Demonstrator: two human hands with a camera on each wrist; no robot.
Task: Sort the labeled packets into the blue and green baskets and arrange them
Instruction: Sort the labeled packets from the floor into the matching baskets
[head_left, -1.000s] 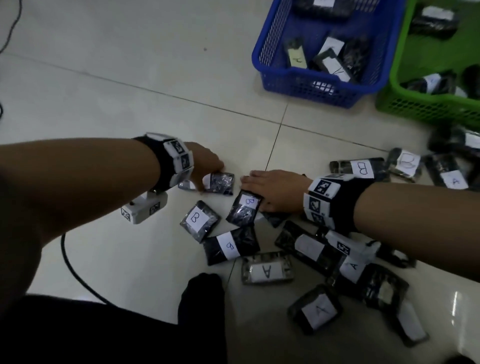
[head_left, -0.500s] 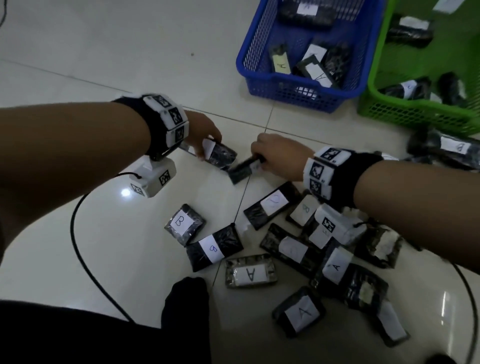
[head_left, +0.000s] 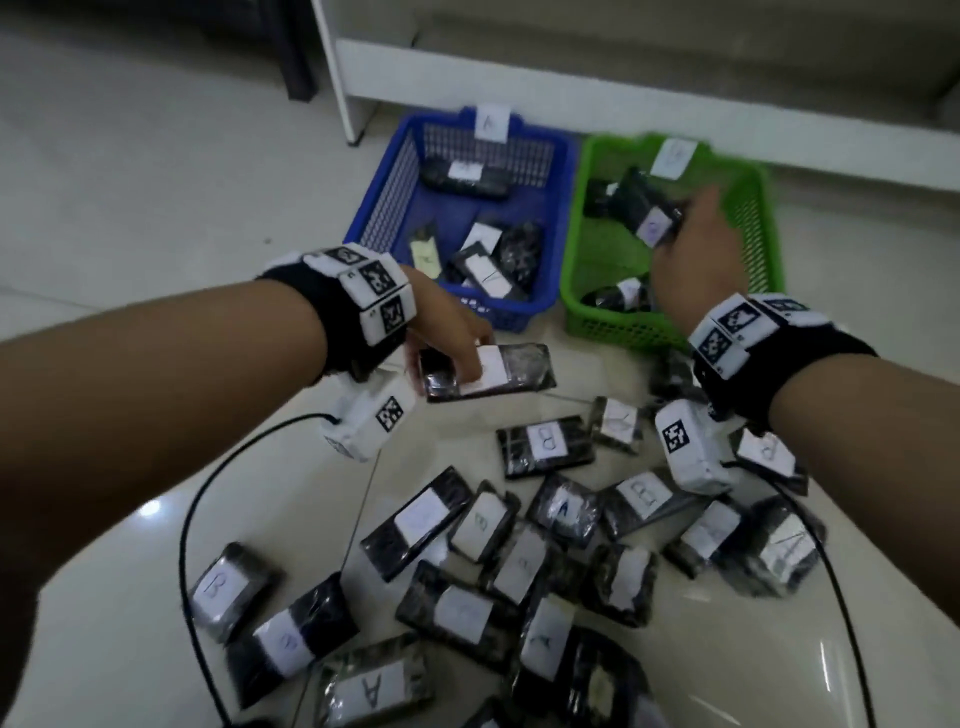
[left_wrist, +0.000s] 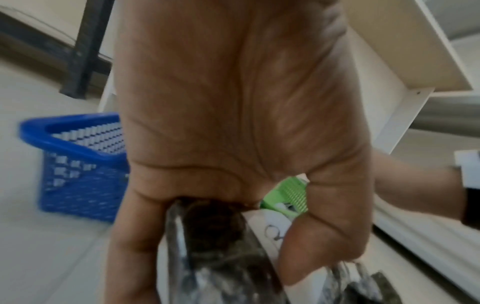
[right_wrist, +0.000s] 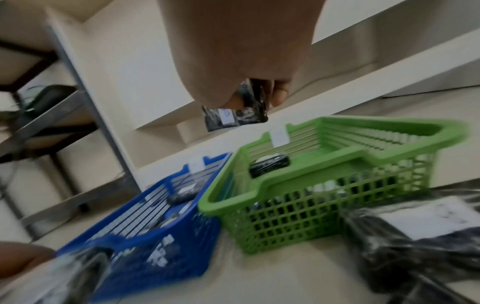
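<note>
Both baskets, blue basket (head_left: 545, 228) and green basket (head_left: 582, 249), stand open-topped (seemingly half-filled); loose packets (head_left: 524, 551) crowd the near floor.

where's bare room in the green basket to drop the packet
The green basket floor is bare through its middle and right side, under the right hand. Packets crowd its far-left corner and near edge. The blue basket has bare floor along its left wall.

Both forearms are showing bare, each wearing a black wristband (head_left: 311, 291) ringed with white blocks (head_left: 382, 296) carrying black square-patterned markers. A white camera housing (head_left: 371, 421) with the same kind of marker is hanging under each wrist, and a black cable (head_left: 189, 519) is trailing from it
</note>
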